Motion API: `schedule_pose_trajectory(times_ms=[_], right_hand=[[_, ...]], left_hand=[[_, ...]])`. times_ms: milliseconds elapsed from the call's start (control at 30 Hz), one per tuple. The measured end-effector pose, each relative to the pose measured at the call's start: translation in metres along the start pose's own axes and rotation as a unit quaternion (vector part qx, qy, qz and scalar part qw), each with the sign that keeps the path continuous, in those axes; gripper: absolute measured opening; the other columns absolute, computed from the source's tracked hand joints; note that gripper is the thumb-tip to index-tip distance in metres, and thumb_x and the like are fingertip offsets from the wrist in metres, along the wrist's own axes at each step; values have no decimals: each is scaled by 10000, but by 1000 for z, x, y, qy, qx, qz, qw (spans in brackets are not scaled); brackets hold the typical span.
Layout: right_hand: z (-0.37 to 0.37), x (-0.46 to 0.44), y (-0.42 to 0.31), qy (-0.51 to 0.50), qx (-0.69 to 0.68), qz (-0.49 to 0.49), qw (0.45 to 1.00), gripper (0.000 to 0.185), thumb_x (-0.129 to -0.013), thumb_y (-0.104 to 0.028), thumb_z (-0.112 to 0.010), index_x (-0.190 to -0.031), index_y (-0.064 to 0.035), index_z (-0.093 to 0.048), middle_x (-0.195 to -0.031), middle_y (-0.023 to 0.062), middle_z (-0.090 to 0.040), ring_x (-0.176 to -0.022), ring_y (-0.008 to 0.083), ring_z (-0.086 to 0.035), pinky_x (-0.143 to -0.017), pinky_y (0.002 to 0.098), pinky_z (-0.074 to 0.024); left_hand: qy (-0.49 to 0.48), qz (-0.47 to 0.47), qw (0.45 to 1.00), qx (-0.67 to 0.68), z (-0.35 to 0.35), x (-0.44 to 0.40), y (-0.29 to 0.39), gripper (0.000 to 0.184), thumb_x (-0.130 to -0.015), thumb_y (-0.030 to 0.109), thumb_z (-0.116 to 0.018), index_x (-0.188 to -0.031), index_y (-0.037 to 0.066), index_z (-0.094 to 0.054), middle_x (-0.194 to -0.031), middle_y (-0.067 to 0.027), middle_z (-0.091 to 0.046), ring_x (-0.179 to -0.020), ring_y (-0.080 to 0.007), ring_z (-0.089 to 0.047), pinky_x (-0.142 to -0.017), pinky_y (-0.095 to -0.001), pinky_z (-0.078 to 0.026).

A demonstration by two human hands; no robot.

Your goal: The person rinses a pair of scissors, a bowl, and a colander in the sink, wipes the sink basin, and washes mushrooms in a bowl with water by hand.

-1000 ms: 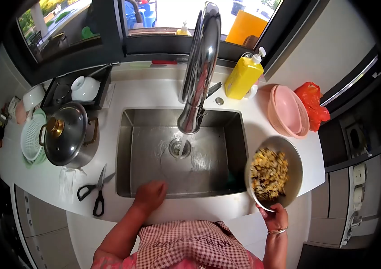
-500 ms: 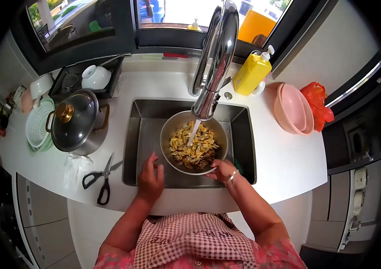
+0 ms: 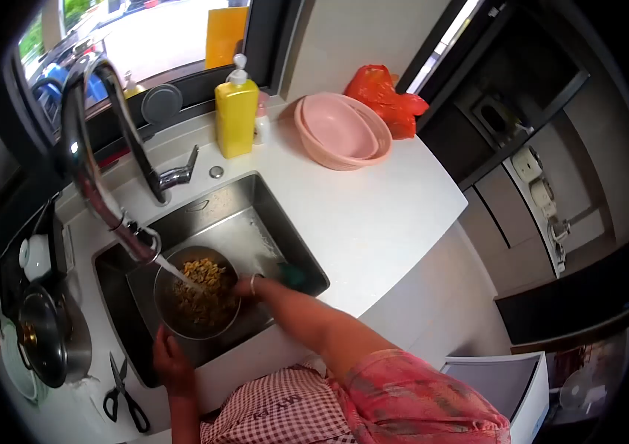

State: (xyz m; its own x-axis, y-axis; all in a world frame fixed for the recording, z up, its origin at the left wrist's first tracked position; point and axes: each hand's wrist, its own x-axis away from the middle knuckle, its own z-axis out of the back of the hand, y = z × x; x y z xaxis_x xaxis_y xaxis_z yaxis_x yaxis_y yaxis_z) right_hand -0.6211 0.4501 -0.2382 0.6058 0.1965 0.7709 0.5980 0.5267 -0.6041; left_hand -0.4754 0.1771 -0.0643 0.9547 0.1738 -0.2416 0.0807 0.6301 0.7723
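A round metal bowl sits in the sink, holding small yellow-brown pieces that look like shellfish meat, with water among them. Water streams into it from the tap. My right hand, with a bracelet at the wrist, is closed on the bowl's right rim; its fingertips are partly hidden. At the lower left of the bowl is my left hand, its fingers stretched up close to the rim. Whether they touch it I cannot tell.
Black-handled scissors lie left of the sink, near a lidded pot. Behind the sink stands a yellow pump bottle. Pink basins and a red plastic bag are on the counter's right. A green cloth-like item lies in the sink.
My view has swung right and tilted, so the sink appears further left. Water now covers more of the pieces. My left hand is nearer the bowl; my right still holds the rim.
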Motion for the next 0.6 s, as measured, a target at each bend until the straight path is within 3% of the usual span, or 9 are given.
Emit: schedule_pose_trajectory(times_ms=[33, 133, 200, 300, 400, 433, 467, 533, 600], right_hand=[[2, 13, -15, 8, 150, 22, 988, 428, -833, -223, -731, -1225, -56, -695, -1206, 218, -685, -1151, 404, -640, -962, 516, -515], [-12, 43, -27, 176, 231, 60, 955, 513, -872, -279, -676, -1326, -55, -597, -1260, 226, -648, -1186, 407, -605, -991, 485, -494], [-12, 57, -34, 330, 144, 118, 925, 621, -797, -227, -742, -1362, -60, -546, -1257, 216, -631, -1051, 417, -656, -900, 461, -552], [-22, 88, -77, 415, 125, 332, 838, 341, -876, -287, -650, -1154, -92, -681, -1145, 234, -689, -1113, 431, -630, -993, 450, -490], [-44, 84, -123, 277, 112, 310, 903, 194, -850, -206, -662, -969, -66, -725, -964, 223, -717, -941, 429, -678, -880, 459, -542], [-54, 81, -132, 263, 42, 317, 910, 124, -842, -162, -667, -838, -52, -726, -853, 180, -727, -814, 386, -705, -786, 456, -569], [-71, 41, -127, 243, -71, 367, 895, 100, -825, -151, -693, -847, -56, -716, -841, 149, -734, -770, 321, -715, -755, 433, -573], [-76, 29, -142, 21, -365, 238, 900, 95, -819, -150, -706, -852, -62, -722, -834, 131, -744, -764, 268, -719, -764, 412, -574], [-68, 37, -140, 78, -214, 290, 929, 129, -830, -164, -702, -894, -59, -744, -852, 147, -750, -780, 267, -726, -769, 396, -574]], left_hand=[[-9, 7, 1000, 9, -1, 0, 2, 337, -1037, 144, -512, -1314, -29, -596, -1178, -200, -671, -1065, -305, -663, -916, -391, -514], [-34, 21, 999, 24, -1, 3, -5, 331, -1039, 143, -509, -1305, -30, -601, -1186, -207, -670, -1075, -308, -663, -926, -391, -511], [-39, 15, 999, 17, -3, 1, -3, 326, -1040, 143, -509, -1298, -30, -605, -1182, -203, -672, -1070, -306, -665, -924, -389, -514], [-38, 6, 999, 9, -1, 1, 3, 318, -1039, 148, -519, -1287, -27, -610, -1167, -195, -677, -1045, -306, -672, -915, -386, -518], [-35, -20, 999, -8, -1, 2, -9, 306, -1038, 154, -528, -1272, -21, -619, -1156, -188, -682, -1033, -300, -677, -901, -383, -523], [-45, -1, 999, -9, 0, 3, -13, 296, -1036, 156, -535, -1261, -14, -626, -1146, -187, -686, -1039, -291, -678, -898, -383, -527], [-51, 18, 998, -23, 3, 0, -1, 290, -1033, 153, -535, -1255, -7, -629, -1134, -188, -692, -1040, -299, -682, -902, -390, -530], [-29, -13, 999, -36, -1, 4, -22, 291, -1027, 158, -544, -1257, 3, -632, -1124, -186, -699, -1026, -319, -687, -897, -401, -535], [-15, -13, 998, -57, 3, 2, -8, 279, -1022, 167, -559, -1235, 12, -651, -1111, -184, -706, -1016, -345, -689, -884, -416, -537]])
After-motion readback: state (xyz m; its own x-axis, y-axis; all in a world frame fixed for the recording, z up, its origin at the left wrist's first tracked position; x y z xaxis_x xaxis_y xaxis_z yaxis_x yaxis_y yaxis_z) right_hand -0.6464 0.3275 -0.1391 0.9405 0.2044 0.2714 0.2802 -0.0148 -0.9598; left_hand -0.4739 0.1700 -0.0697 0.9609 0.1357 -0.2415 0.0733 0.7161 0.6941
